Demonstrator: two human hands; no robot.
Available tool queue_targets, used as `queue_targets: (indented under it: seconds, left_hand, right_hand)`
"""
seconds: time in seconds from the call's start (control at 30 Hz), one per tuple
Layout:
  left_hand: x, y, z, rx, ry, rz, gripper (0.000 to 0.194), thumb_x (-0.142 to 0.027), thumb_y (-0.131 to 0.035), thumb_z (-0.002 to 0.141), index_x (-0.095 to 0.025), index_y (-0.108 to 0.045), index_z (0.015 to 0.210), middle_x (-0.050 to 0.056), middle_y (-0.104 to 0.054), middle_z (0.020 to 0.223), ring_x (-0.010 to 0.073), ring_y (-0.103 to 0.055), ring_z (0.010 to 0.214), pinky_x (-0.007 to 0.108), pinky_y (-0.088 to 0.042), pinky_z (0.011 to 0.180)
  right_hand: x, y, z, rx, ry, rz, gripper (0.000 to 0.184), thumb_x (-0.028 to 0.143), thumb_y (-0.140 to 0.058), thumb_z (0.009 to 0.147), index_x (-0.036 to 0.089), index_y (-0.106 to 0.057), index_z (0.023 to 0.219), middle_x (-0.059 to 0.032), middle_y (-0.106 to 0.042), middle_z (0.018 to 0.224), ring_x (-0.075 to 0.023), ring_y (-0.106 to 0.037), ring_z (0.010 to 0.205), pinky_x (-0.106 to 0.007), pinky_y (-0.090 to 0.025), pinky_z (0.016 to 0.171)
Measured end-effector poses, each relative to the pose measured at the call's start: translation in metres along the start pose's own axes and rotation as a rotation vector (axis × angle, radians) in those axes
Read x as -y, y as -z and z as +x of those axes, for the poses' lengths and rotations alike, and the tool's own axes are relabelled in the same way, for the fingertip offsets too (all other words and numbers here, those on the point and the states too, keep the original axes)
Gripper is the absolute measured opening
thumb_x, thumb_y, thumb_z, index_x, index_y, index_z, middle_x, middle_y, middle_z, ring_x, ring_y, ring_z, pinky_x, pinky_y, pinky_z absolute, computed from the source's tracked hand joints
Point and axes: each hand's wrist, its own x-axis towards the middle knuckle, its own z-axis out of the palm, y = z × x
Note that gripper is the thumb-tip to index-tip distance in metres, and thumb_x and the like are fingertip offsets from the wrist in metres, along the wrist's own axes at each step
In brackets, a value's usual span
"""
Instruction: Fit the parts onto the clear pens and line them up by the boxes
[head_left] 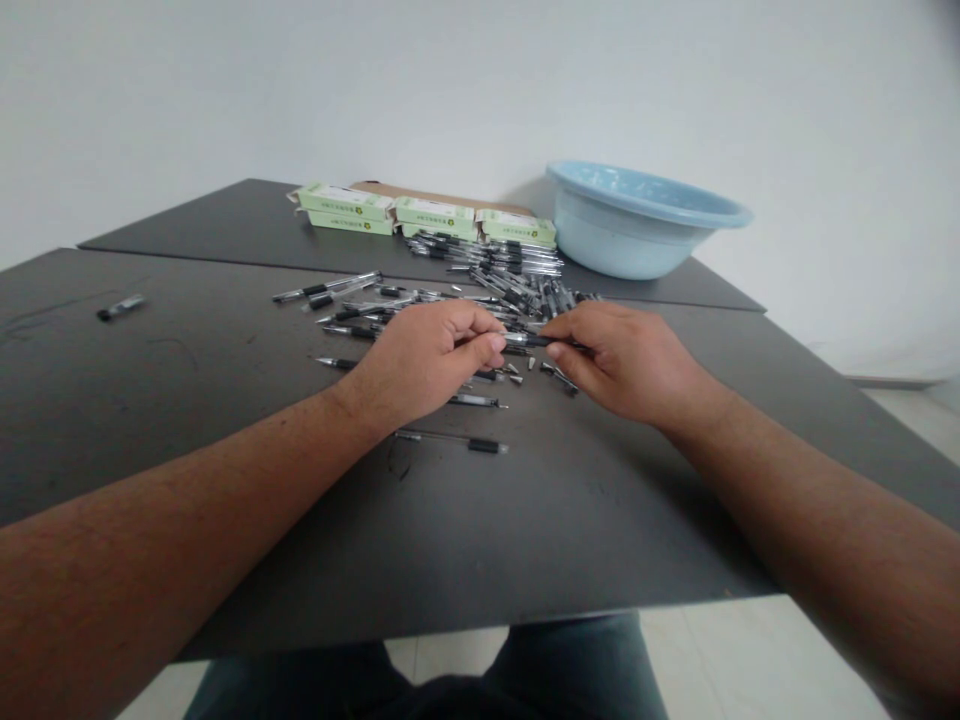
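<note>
Between my two hands a pen (523, 340) with a clear barrel and black grip is held level above the table. The fingertips of my left hand (435, 350) pinch its left end. My right hand (626, 360) closes its thumb and forefinger round the dark right end. Behind and below the hands lies a heap of pens (517, 285), clear and black, pointing different ways. Several single pens lie to the left and under my left hand, among them one pen (480, 401) and another pen (487, 446) nearer me. Small pen tips (531, 363) are scattered beneath the held pen.
Green-and-white boxes (352, 212) stand in a row at the back, with brown cardboard (450, 193) behind. A light blue basin (622, 235) rests back right. A short pen part (120, 307) lies far left on the dark table (480, 540). A seam crosses the tabletop.
</note>
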Motion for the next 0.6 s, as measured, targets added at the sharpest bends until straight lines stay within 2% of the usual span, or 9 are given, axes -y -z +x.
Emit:
queue_targets:
  seconds: [0.6]
  left_hand:
    - [-0.0009, -0.0001, 0.0006, 0.011, 0.008, -0.009, 0.019, -0.032, -0.063, 0.095, -0.021, -0.077, 0.095, 0.0, -0.081, 0.082, 0.0155, -0.073, 0.069, 0.027, -0.054, 0.067]
  right_hand:
    - [0.0007, -0.0015, -0.0002, 0.004, 0.0, 0.007, 0.02, 0.023, -0.059, 0.098, 0.019, -0.074, 0.111, -0.0086, -0.078, 0.098, -0.0239, -0.07, 0.087, -0.034, -0.051, 0.077]
